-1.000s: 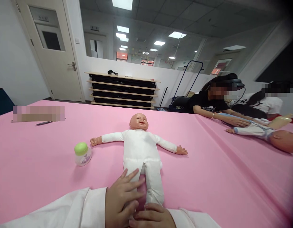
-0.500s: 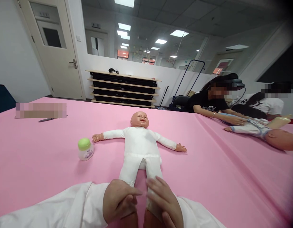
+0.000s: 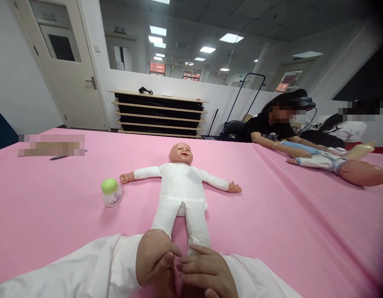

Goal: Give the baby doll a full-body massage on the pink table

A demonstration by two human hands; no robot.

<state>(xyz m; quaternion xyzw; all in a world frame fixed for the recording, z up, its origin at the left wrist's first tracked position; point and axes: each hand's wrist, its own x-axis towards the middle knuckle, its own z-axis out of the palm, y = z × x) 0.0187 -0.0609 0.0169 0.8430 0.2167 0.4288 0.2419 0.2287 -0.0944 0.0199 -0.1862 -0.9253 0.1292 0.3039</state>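
A: In the head view, where is the doll (image 3: 181, 186)?
B: On its back on the pink-covered worktop (image 3: 272, 240), arms stretched out sideways, legs pointing toward the person.
A: What stands near it?
B: A clear jar (image 3: 112, 198) with a green lid (image 3: 109, 186), upright, just beside the doll's outstretched hand on the left.
A: How is the left hand (image 3: 154, 256)?
B: Curled over the doll's lower leg on the jar's side, fingers bent inward. I can't tell whether it grips the leg.
A: And the right hand (image 3: 208, 269)?
B: Over the doll's other lower leg, fairly open, fingers nearly straight and a little parted. Whether it presses on the leg, I can't tell.
A: Anything to the right of the doll?
B: Well apart from it, a second doll (image 3: 363, 173) in white and blue lies beside a pale bottle (image 3: 360, 150). A co-worker (image 3: 268, 129) in a black top leans toward that one, arms reaching to it.
A: And beyond the first doll?
B: A low rack (image 3: 160, 109) with pale shelves, by the wall.
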